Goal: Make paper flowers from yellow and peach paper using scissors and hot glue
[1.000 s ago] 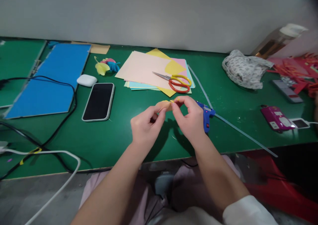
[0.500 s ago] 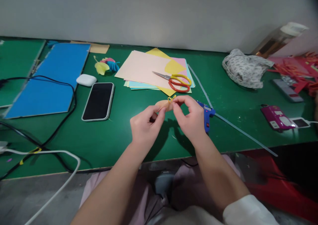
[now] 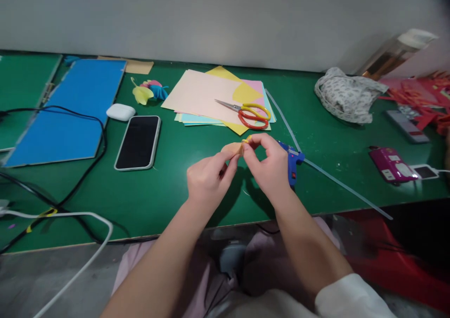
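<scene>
My left hand (image 3: 211, 177) pinches a small orange paper piece (image 3: 232, 147) between thumb and fingers, above the green table (image 3: 168, 196). Close on its right, my right hand (image 3: 269, 166) pinches a thin yellow strip (image 3: 247, 139) at the paper's right end. The fingertips partly cover where strip and paper meet. Just behind the hands lie scissors (image 3: 251, 114) with yellow and red handles, on a stack of coloured paper (image 3: 197, 91). A blue glue gun (image 3: 292, 163) rests beside my right hand, partly hidden by it.
A phone (image 3: 138, 142), a white case (image 3: 120, 112) and coloured paper shapes (image 3: 142, 94) lie left. Black cables cross a blue board (image 3: 70, 112). Long translucent sticks (image 3: 346, 187), a purple device (image 3: 392, 166) and a patterned cloth bag (image 3: 348, 95) are at right.
The orange paper has tilted and now shows less of its face, and the yellow loop looks smaller between my fingers. My left hand has turned slightly, its fingertips nearer my right hand.
</scene>
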### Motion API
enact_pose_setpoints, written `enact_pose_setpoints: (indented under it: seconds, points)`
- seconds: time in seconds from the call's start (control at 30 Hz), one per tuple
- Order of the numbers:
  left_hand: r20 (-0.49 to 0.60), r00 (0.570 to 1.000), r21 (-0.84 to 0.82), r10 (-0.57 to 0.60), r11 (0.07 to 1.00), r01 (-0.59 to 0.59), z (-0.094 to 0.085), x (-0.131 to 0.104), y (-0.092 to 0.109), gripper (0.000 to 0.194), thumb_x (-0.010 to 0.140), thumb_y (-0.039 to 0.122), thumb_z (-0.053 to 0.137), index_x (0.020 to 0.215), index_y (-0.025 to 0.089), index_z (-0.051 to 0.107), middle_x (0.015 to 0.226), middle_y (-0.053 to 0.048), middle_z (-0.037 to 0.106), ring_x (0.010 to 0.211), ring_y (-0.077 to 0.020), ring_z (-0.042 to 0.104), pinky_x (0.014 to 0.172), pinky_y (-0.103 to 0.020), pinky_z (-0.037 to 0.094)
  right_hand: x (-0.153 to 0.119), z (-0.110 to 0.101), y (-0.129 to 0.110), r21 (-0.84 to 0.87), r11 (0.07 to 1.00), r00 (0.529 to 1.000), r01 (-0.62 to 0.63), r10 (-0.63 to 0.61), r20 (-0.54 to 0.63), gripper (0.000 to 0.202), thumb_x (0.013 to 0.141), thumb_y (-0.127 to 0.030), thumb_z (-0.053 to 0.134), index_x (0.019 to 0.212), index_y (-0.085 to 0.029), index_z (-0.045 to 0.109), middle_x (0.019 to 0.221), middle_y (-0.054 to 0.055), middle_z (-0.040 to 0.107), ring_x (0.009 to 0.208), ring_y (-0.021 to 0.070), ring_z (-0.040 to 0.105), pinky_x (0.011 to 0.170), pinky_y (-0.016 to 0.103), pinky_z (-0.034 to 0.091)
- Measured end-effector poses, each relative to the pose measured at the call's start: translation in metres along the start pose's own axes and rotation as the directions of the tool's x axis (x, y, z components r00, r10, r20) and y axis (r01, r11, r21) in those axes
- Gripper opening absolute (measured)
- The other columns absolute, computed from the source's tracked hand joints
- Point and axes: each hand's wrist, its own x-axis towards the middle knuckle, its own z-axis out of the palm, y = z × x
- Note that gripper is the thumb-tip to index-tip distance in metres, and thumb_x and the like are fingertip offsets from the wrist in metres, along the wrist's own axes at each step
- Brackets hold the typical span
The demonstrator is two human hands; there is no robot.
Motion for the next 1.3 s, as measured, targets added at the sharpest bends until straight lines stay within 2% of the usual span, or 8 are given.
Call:
enact_pose_setpoints:
  seconds: [0.43, 0.73, 1.3]
  points:
    - [0.005, 1.000, 0.006, 0.002, 1.000, -0.002, 0.0009, -0.0015, -0.0002, 0.009, 0.078, 0.024, 0.062, 0.075, 0.016, 0.064, 0.045, 0.006, 0.053, 0.040, -0.0046, 0.046, 0.044, -0.017, 0.032, 0.0005, 0.0022, 0.0011, -0.041, 0.999, 1.000, 0.004, -0.004, -0.006, 0.007, 0.075, -0.015, 0.051, 0.072, -0.021, 0.053, 0.068, -0.001, 0.059, 0.069, 0.0155, 0.056, 0.070, 0.030, 0.044]
    - [0.014, 1.000, -0.001, -0.001, 1.000, 0.001, -0.0002, -0.0007, -0.0004, 0.011, 0.079, 0.025, 0.060, 0.076, 0.016, 0.065, 0.046, 0.006, 0.053, 0.040, -0.0047, 0.046, 0.043, -0.017, 0.032, 0.0003, 0.0011, -0.0002, -0.010, 1.000, 1.000, -0.021, 0.021, 0.018, 0.006, 0.075, -0.016, 0.049, 0.074, -0.021, 0.053, 0.071, -0.001, 0.060, 0.071, 0.0161, 0.057, 0.072, 0.031, 0.045]
    - [0.029, 0.999, -0.009, 0.014, 1.000, -0.014, 0.0013, -0.0019, -0.0008, 0.010, 0.078, 0.024, 0.061, 0.075, 0.016, 0.064, 0.047, 0.006, 0.053, 0.040, -0.0046, 0.045, 0.043, -0.017, 0.032, 0.0009, 0.0032, 0.0007, -0.054, 0.999, 1.000, -0.001, 0.000, -0.010, 0.008, 0.072, -0.014, 0.050, 0.070, -0.021, 0.052, 0.066, -0.002, 0.059, 0.066, 0.0153, 0.055, 0.068, 0.030, 0.044]
